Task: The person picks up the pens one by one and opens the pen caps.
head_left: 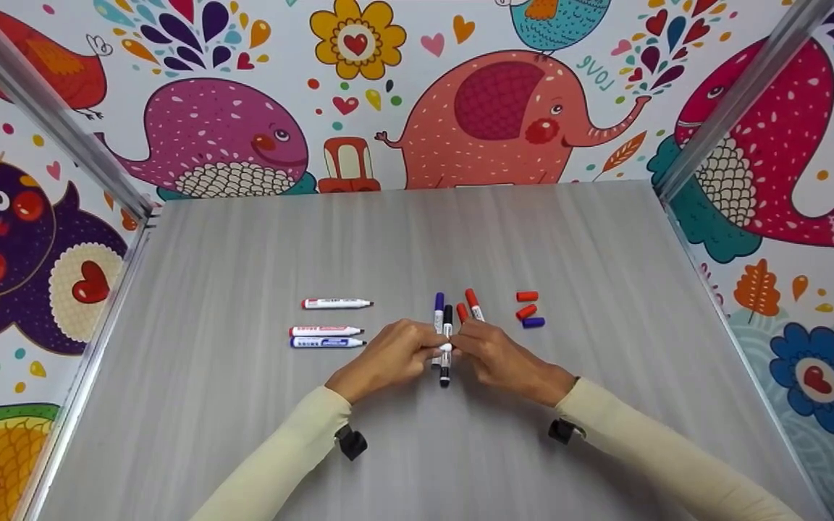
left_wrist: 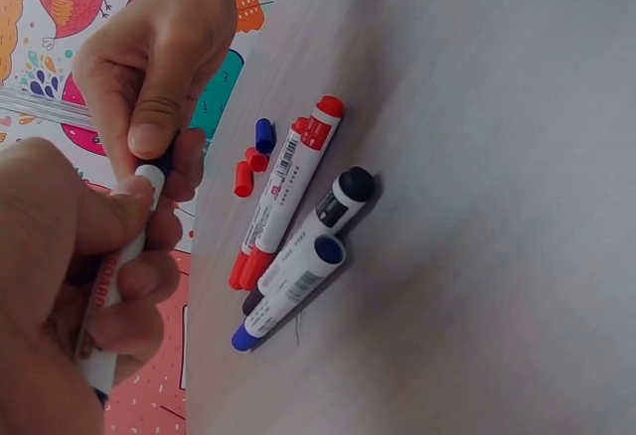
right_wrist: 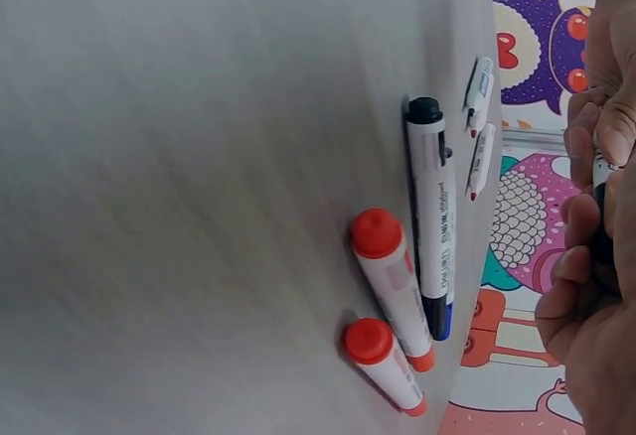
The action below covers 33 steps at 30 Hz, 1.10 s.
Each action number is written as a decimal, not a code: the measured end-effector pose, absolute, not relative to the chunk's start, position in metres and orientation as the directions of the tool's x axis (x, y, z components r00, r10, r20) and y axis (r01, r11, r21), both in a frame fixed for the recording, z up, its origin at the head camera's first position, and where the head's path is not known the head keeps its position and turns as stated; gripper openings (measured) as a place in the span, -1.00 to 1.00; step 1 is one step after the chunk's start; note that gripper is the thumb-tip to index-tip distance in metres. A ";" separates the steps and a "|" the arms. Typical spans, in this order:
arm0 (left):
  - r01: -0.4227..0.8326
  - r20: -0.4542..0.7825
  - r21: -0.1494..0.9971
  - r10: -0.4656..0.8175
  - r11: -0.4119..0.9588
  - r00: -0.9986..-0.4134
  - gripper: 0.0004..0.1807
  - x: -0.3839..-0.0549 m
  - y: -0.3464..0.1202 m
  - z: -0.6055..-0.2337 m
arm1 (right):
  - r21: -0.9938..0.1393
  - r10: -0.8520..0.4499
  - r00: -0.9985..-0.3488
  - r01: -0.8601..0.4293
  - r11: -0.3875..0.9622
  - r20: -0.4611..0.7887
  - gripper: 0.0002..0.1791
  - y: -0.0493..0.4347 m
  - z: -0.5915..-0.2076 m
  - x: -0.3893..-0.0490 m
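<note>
My left hand (head_left: pixel 401 351) grips a white marker (left_wrist: pixel 107 278) with reddish lettering, its fingers wrapped round the barrel. At the marker's end, my right hand (head_left: pixel 498 352) pinches a black cap (left_wrist: pixel 159 165) between thumb and fingers. Both hands meet above the table, over a black marker (right_wrist: pixel 429 217) and a blue marker (left_wrist: pixel 298 288) lying side by side. Beside these lie two red markers (left_wrist: pixel 303 172), partly hidden by the right hand in the head view. In the right wrist view the held marker is mostly covered by fingers.
Left of the hands lie three uncapped markers: one red-ended (head_left: pixel 337 304), another red-ended (head_left: pixel 326 331) and a blue-ended one (head_left: pixel 326 342). Two loose red caps (head_left: pixel 527 296) and a blue cap (head_left: pixel 533 323) lie at the right. Patterned walls border the grey table (head_left: pixel 243 246).
</note>
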State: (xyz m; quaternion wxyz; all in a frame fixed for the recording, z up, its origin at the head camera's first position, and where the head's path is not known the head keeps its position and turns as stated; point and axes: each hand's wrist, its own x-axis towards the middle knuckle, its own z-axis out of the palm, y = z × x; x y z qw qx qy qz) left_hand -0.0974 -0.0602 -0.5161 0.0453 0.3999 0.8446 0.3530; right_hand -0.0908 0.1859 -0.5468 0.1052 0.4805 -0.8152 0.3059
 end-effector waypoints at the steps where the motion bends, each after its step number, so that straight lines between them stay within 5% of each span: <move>1: 0.644 0.204 0.633 0.709 0.430 -0.675 -0.88 -0.097 -0.060 -0.516 | -0.389 -0.720 -0.510 -0.852 0.350 0.470 -0.67 0.186 -0.548 -0.091; 15: 0.567 0.135 0.688 0.687 0.454 -0.714 -0.70 -0.096 -0.077 -0.514 | -0.210 -0.742 -0.415 -0.909 0.360 0.526 -0.63 0.204 -0.541 -0.090; 22: 0.551 0.151 0.664 0.631 0.505 -0.761 -0.70 -0.092 -0.097 -0.517 | -0.224 -0.648 -0.477 -0.871 0.437 0.594 -0.74 0.218 -0.538 -0.095; 33: 0.564 0.236 0.628 0.560 0.536 -0.794 -0.84 -0.082 -0.110 -0.524 | -0.312 -0.607 -0.560 -0.825 0.471 0.564 -0.53 0.227 -0.546 -0.090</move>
